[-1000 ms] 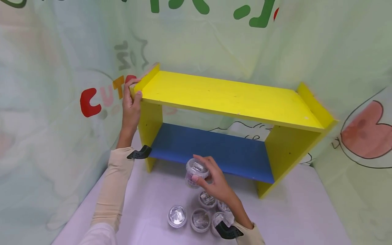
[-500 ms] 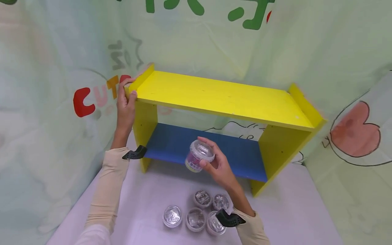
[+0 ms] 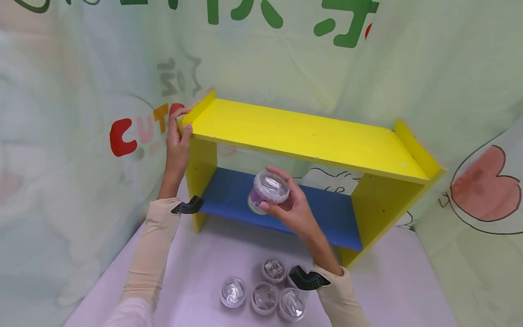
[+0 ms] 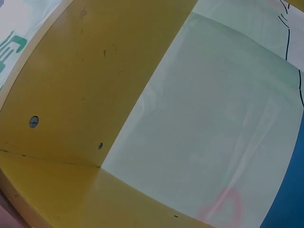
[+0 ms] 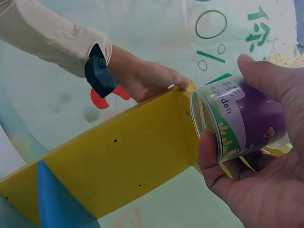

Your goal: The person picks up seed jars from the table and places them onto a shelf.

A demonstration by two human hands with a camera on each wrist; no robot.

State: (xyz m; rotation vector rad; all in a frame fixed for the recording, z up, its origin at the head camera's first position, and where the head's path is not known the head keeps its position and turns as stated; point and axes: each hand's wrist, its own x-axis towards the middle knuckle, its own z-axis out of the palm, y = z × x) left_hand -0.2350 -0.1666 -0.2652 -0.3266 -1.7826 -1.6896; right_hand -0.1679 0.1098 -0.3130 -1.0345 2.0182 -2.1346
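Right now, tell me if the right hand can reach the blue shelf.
Likely yes: the right hand holds a tub in front of the blue shelf, whose open front looks unblocked.

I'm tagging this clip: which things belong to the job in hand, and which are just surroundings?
Job, likely: tub in right hand; shelf gripped by left hand; five other tubs.
Surroundings: pale tabletop; printed sheets; black wrist devices.

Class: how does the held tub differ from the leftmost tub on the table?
The held tub is aloft in the right hand; the leftmost tub stands on the table. The held tub shows its purple label; the leftmost tub shows mainly its top. Both are round, with silvery tops.
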